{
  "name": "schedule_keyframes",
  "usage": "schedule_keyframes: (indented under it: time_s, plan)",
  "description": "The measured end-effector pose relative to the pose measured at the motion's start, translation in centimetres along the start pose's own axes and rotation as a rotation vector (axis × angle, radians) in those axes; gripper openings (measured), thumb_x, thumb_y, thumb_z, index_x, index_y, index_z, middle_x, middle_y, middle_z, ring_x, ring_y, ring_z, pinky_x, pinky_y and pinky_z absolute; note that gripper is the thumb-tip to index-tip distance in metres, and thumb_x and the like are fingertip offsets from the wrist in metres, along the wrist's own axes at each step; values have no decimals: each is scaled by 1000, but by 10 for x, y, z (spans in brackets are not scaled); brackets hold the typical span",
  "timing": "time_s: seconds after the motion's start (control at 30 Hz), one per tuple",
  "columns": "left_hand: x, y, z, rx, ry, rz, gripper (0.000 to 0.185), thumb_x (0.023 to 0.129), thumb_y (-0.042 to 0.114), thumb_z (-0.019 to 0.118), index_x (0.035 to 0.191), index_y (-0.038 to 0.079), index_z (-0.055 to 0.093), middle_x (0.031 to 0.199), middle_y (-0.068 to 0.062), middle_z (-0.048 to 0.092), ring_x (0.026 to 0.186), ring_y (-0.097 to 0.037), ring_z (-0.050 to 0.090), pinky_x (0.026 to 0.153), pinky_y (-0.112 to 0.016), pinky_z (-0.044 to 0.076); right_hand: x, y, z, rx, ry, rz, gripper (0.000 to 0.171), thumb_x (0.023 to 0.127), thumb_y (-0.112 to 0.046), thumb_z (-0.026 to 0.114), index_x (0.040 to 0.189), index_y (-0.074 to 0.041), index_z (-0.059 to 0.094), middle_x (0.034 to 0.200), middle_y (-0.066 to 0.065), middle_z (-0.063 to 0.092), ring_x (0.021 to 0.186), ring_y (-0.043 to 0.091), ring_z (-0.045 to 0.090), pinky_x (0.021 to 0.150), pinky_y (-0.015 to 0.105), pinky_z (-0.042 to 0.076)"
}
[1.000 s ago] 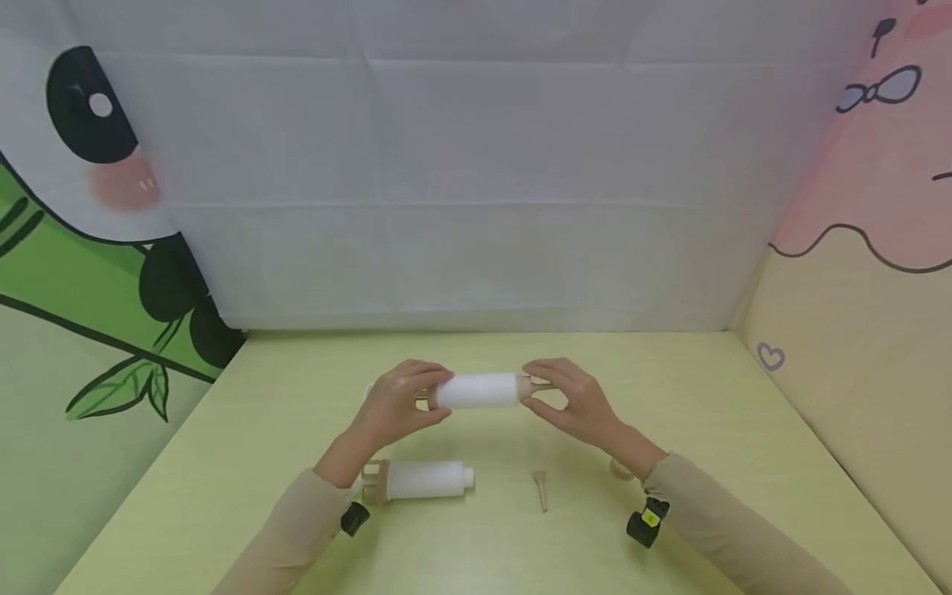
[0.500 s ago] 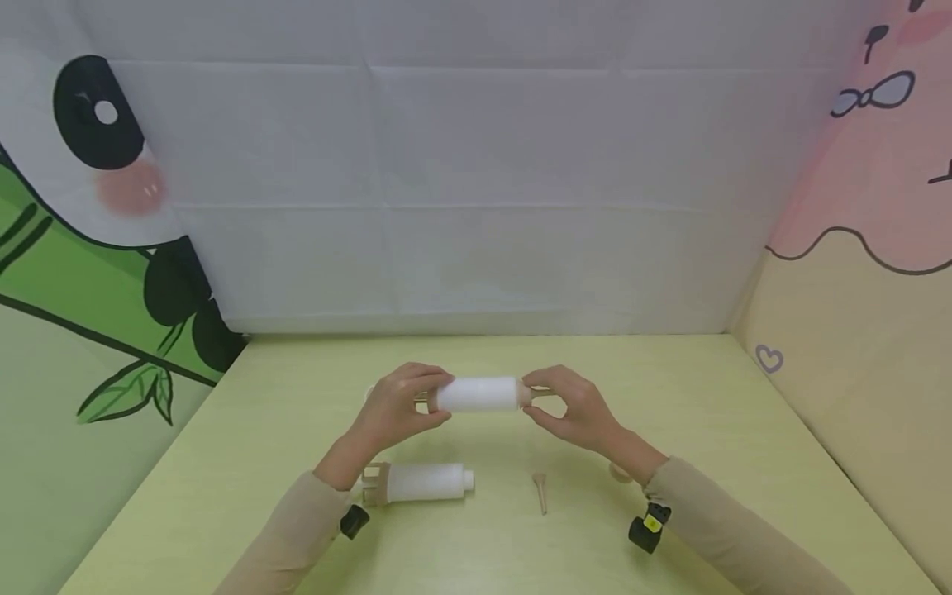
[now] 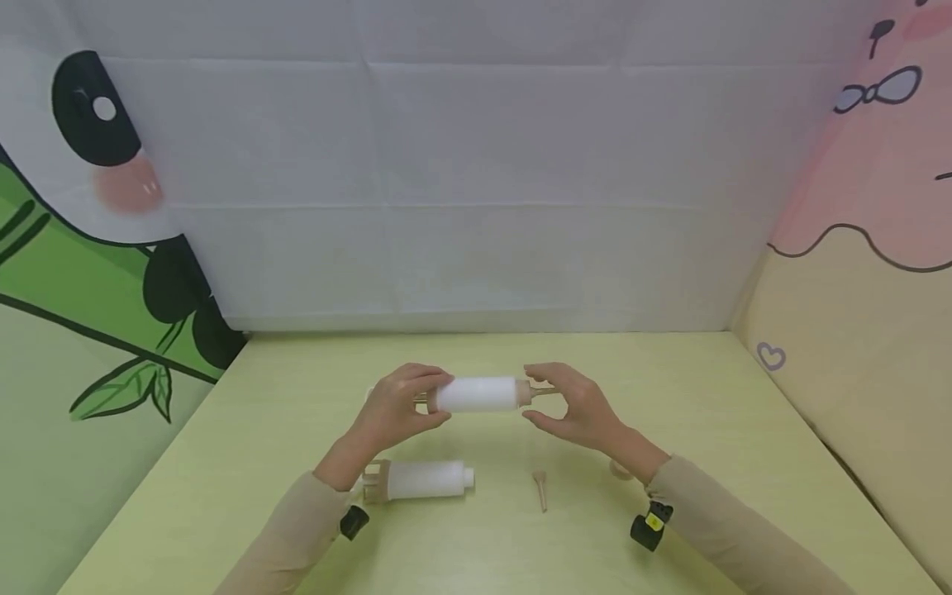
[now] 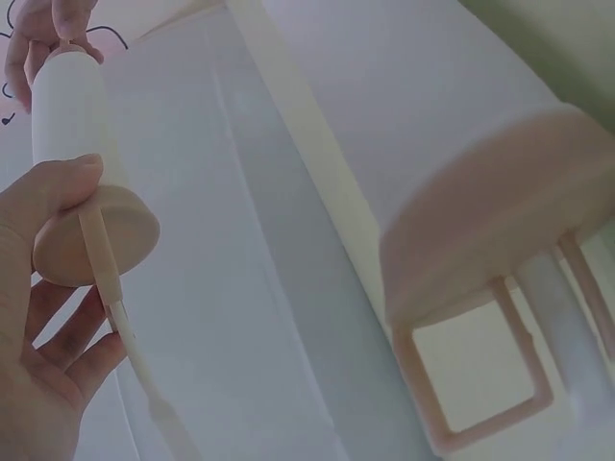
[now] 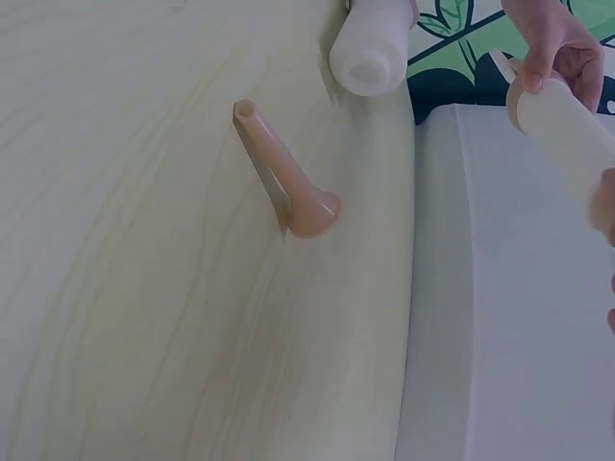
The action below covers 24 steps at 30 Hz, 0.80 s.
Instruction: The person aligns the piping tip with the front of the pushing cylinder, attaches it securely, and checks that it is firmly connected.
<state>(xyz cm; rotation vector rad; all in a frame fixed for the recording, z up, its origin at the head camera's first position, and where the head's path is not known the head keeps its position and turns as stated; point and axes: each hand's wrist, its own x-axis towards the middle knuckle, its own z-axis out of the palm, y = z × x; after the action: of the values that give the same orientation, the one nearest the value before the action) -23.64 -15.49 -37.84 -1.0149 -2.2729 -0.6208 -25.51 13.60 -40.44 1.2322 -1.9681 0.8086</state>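
Head view: a cartoon-painted wall in green, white and black [image 3: 45, 223] stood far left. Next came a beige left sleeve [image 3: 286, 529], black wrist camera [image 3: 354, 522] at its cuff. Left hand [image 3: 392, 405] was closed on the left end of a smooth white cylinder with tan ends [image 3: 476, 395], held roughly level over the pale yellow-green wood-grain tabletop [image 3: 297, 372]. Left wrist view put the thumb on the white body by the tan rim, with a slim tan rod running out past the fingers.

Nearer the person, a second white cylinder with a slotted tan collar [image 3: 426, 479] lay on its side, collar left, narrow neck right. Right of that, a small tan flared peg [image 3: 540, 492] lay on the tabletop, wide end away from the person.

Right hand [image 3: 573, 405] was partly open around the held cylinder's right end: thumb and forefinger spread, gaps above and below the tan cap, thin stem between them. Couldn't tell if any finger touched the stem.

A round tan piece [image 3: 619, 469] sat partly hidden by the right wrist. Beige right sleeve [image 3: 744, 525] and a pink-and-cream painted wall [image 3: 870, 347] finished the right side.
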Motion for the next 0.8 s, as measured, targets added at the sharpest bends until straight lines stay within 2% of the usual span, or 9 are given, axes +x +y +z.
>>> schedule_keyframes:
  time_s: [0.2, 0.43, 0.6, 0.8]
  plan:
    - [1, 1, 0, -4, -3, 6, 43, 60, 14, 83, 100, 6, 68, 99, -7, 65, 91, -23, 60, 63, -28, 53, 1, -2, -1, 29, -2, -19, 29, 83, -23, 66, 104, -3, 61, 101, 9, 63, 93, 21, 59, 77, 31, 51]
    - [1, 2, 0, -5, -6, 8, 43, 60, 13, 83, 100, 5, 68, 99, -7, 65, 92, -22, 60, 64, -28, 53, 0, 0, -1, 35, -14, -9, 33, 87, -31, 61, 105, -3, 63, 98, 6, 64, 87, 16, 61, 72, 22, 52]
    - [1, 3, 1, -4, -8, 4, 43, 60, 14, 83, 100, 6, 68, 100, -7, 65, 92, -22, 60, 63, -27, 53, -1, 0, -2, 14, -14, -7, 39, 83, -33, 64, 108, -3, 61, 101, 7, 63, 90, 18, 61, 71, 27, 52]
    - [2, 4, 0, 1, -4, 12, 43, 60, 14, 83, 100, 6, 69, 99, -7, 66, 92, -22, 60, 65, -28, 53, -1, 0, -2, 33, 7, -51, 29, 81, -21, 67, 104, -4, 61, 99, 6, 64, 89, 18, 61, 73, 27, 51]
